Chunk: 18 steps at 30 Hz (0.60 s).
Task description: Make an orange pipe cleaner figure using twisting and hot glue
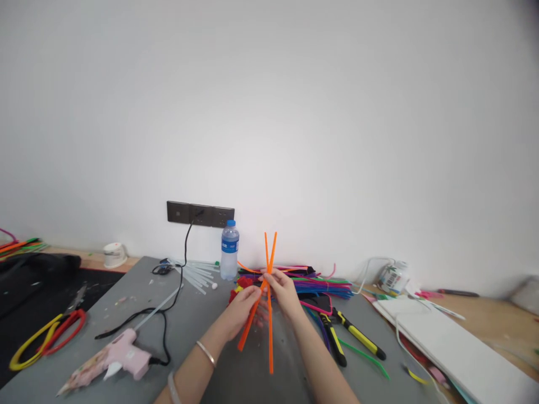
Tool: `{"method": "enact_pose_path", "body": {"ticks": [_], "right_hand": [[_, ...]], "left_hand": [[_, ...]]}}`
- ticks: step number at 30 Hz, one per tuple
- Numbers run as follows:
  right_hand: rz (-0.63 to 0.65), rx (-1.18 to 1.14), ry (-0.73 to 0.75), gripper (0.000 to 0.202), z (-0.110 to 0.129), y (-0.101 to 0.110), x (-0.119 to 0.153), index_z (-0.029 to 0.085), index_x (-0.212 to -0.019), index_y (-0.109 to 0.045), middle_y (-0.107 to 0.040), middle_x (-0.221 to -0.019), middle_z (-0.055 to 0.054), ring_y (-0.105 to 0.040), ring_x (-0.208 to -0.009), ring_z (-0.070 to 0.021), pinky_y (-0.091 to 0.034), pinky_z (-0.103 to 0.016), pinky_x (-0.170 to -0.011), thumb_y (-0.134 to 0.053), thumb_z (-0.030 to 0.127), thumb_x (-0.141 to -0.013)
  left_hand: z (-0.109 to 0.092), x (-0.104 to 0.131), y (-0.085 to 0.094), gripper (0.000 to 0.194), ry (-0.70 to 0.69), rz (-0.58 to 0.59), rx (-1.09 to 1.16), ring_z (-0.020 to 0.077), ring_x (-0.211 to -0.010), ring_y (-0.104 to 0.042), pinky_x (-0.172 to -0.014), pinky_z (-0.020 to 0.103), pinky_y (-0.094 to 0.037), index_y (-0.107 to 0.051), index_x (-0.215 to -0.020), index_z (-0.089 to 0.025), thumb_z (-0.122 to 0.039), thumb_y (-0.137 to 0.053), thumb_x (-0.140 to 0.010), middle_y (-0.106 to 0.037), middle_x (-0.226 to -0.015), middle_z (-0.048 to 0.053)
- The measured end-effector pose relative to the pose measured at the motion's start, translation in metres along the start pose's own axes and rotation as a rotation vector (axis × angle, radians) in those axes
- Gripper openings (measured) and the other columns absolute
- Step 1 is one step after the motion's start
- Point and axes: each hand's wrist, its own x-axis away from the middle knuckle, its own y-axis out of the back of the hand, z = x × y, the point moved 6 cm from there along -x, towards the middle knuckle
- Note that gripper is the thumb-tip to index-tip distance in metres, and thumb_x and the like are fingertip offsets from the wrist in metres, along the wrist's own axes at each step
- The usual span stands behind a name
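Pipe cleaners (270,342), orange and crossed, sit pinched in the fingers of the left hand (241,310) and right hand (285,292), seemingly gripped near the crossing to steady it, while pliers (360,334) lie right of the fingers, probably for easy reach.

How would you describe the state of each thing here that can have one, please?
Orange pipe cleaners: crossed, held in both hands.
Left hand: closed on the pipe cleaners.
Right hand: pinching them near the crossing.
Water bottle: upright, blue cap on.
Pink glue gun: lying on its side, glue stick protruding from its rear.
Pliers: lying down, handles spread.
Scissors: lying down; blade opening unclear.
Wall socket panel: black plug inserted.
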Motion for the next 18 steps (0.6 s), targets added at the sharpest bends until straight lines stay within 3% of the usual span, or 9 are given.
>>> {"method": "enact_pose_path", "body": {"ticks": [5, 11, 18], "right_hand": [[-0.007, -0.031, -0.055, 0.041, -0.035, -0.008, -0.002, 0.018, -0.085, -0.073, -0.068, -0.063, 0.0, -0.057, -0.045, -0.0139, -0.041, -0.024, -0.041, -0.082, 0.05, -0.06], [0.088, -0.042, -0.101, 0.037, -0.041, -0.005, -0.013, 0.018, -0.084, -0.073, -0.068, -0.065, -0.001, -0.059, -0.053, -0.0152, -0.045, -0.026, -0.05, -0.083, 0.045, -0.061], [0.109, -0.065, -0.1, 0.032, -0.044, -0.002, -0.009, 0.02, -0.074, -0.061, -0.057, -0.062, 0.005, -0.051, -0.051, -0.0106, -0.041, -0.022, -0.048, -0.082, 0.043, -0.065]], "left_hand": [[0.018, -0.001, 0.017, 0.05, 0.056, -0.056, 0.019, 0.0152, -0.054, -0.066, -0.053, 0.026, -0.051, -0.05, -0.1, -0.017, -0.062, -0.056, -0.079, -0.067, -0.065, 0.0], [0.017, -0.012, 0.024, 0.049, -0.042, -0.157, -0.006, 0.0069, -0.034, -0.05, -0.035, 0.015, -0.031, -0.049, -0.088, -0.02, -0.066, -0.058, -0.074, -0.063, -0.053, -0.005], [0.034, -0.029, 0.027, 0.055, 0.0, -0.158, 0.16, 0.0156, -0.04, -0.063, -0.034, 0.02, -0.043, -0.044, -0.09, -0.021, -0.066, -0.064, -0.067, -0.07, -0.059, 0.0]]}}
